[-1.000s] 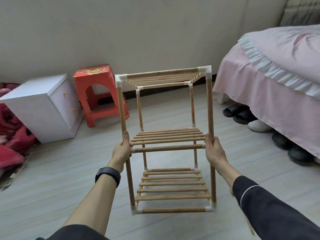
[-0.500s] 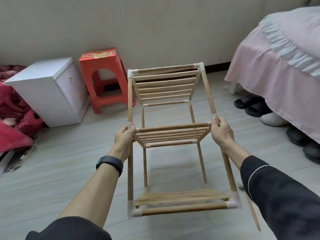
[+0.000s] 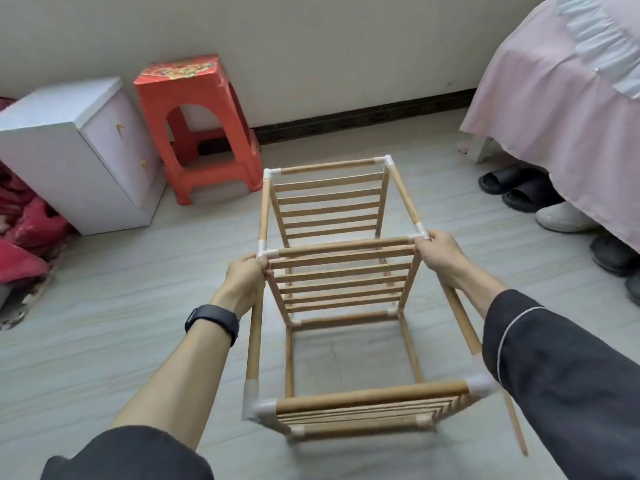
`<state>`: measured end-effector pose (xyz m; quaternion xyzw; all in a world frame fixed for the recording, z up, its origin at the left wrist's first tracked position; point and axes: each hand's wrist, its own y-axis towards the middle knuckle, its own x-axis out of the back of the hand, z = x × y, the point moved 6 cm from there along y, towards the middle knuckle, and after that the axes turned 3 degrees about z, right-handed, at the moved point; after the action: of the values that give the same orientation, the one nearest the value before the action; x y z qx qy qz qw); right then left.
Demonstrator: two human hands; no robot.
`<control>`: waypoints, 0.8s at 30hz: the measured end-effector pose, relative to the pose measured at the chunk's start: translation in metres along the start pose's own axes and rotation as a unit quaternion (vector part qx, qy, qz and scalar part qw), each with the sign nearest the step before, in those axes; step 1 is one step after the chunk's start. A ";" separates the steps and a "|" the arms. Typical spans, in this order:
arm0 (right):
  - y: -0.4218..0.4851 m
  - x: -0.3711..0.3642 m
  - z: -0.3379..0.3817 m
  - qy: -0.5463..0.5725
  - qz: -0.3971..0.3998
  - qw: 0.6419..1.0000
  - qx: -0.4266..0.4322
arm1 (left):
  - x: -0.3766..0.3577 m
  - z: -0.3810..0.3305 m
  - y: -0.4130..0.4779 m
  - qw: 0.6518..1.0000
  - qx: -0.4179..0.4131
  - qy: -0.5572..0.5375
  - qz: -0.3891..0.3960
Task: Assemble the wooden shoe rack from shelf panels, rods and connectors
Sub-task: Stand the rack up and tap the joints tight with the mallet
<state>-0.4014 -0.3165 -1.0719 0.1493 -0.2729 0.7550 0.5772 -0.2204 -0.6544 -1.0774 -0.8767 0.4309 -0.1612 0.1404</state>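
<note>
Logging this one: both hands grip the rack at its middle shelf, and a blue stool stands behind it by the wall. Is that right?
Not quite. The head view shows the stool is red, not blue. The left hand and right hand do grip the rack at its middle shelf.

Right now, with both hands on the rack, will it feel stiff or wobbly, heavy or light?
Probably light: the rack is only thin rods and slats, held by left hand and right hand. Possibly wobbly: only white connectors join the rods.

Dark sleeves point(image 3: 561, 368), white piping, black wristband point(image 3: 212, 323).
</note>
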 end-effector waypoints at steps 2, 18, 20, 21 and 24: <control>-0.007 0.001 0.000 -0.030 0.050 0.998 0.006 | 0.002 -0.002 -0.006 0.998 -0.023 0.059 0.018; -0.171 0.042 -0.042 -0.101 0.215 0.971 0.002 | 0.054 0.094 -0.152 0.998 0.016 -0.024 0.062; -0.192 0.040 -0.062 -0.071 0.201 0.977 0.006 | 0.053 0.104 -0.167 0.999 -0.003 -0.022 0.044; -0.201 0.037 -0.073 -0.052 0.194 0.980 0.003 | 0.053 0.110 -0.174 0.999 -0.015 -0.014 0.032; -0.220 0.030 -0.096 0.004 0.155 0.988 -0.004 | 0.048 0.121 -0.195 0.998 -0.064 0.023 -0.002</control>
<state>-0.1917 -0.1959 -1.0806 0.1000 -0.2937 0.8346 0.4551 -0.0051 -0.5653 -1.1049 -0.8806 0.4419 -0.1543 0.0738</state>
